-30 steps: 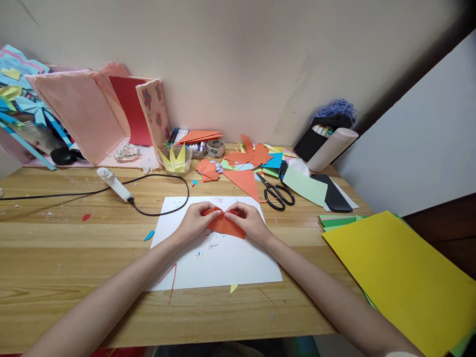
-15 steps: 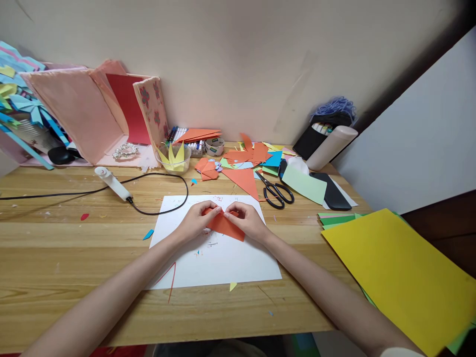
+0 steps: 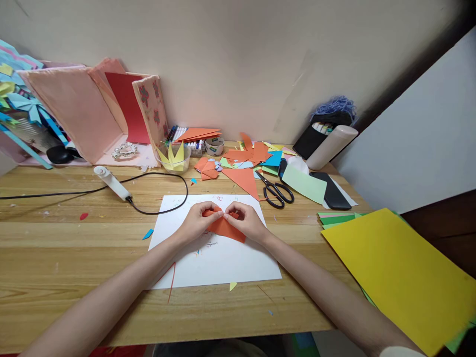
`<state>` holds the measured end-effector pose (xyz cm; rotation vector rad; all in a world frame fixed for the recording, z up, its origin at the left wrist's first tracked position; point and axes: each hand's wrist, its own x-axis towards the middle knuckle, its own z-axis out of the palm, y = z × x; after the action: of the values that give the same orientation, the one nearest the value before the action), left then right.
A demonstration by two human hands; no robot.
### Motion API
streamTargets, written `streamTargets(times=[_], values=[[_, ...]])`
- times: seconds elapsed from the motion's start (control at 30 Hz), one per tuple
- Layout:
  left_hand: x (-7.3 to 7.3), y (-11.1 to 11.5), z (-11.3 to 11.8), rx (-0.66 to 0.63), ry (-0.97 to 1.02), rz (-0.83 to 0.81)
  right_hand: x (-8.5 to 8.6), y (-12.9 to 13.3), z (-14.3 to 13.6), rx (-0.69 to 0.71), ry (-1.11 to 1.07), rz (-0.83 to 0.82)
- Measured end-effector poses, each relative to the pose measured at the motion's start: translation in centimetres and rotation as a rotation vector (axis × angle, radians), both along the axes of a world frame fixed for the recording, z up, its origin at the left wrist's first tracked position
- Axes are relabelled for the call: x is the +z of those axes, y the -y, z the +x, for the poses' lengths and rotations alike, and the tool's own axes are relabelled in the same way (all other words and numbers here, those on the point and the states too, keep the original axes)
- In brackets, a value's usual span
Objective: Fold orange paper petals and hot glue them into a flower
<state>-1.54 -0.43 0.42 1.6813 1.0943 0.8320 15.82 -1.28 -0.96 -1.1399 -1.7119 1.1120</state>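
Observation:
A folded piece of orange paper [image 3: 227, 231] is pinched between my two hands, above a white sheet [image 3: 238, 267] on the wooden table. My left hand [image 3: 199, 219] grips its left part with thumb and fingers. On the other side my right hand [image 3: 246, 220] holds the upper right, its thumb close to the left thumb. Fingers cover the paper's upper edge, so the fold there is partly hidden. Coloured specks and pen marks dot the white sheet.
Black-handled scissors [image 3: 275, 191] lie beyond my right hand, near orange paper scraps [image 3: 241, 181]. A white corded tool [image 3: 113, 183] rests at left, its black cable looping to the sheet. Yellow paper [image 3: 397, 272] covers the right edge. A plastic cup [image 3: 174, 161] stands at the back.
My thumbs have come closer together at the paper's upper middle. The orange paper has shifted very slightly; the other things stay in place.

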Motion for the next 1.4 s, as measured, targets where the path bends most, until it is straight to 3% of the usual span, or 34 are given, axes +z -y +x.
streamTargets(times=[0.2,0.47,0.7,0.87,1.13,1.27,1.4], values=[[-0.3,0.0,0.2,0.022,-0.022,0.026,-0.2,0.0,0.1,0.034,-0.01,-0.002],[-1.1,-0.2,0.3,0.201,0.007,0.037,-0.4,-0.2,0.1,-0.011,-0.03,-0.04],[-1.3,-0.6,-0.1,0.031,0.032,-0.1,-0.6,-0.3,0.4,-0.044,-0.069,-0.049],[-1.4,-0.7,-0.4,0.059,0.07,-0.085,-0.9,-0.6,0.7,-0.137,-0.098,-0.053],[-0.8,-0.5,-0.1,0.055,-0.024,-0.098,-0.3,0.1,0.4,-0.101,-0.08,-0.005],[-0.8,-0.7,-0.3,0.065,-0.044,-0.115,0.0,-0.7,1.1,-0.067,-0.134,-0.191],[-0.6,-0.7,-0.5,0.002,-0.104,-0.116,0.7,-1.4,2.5,0.143,-0.127,-0.426]])
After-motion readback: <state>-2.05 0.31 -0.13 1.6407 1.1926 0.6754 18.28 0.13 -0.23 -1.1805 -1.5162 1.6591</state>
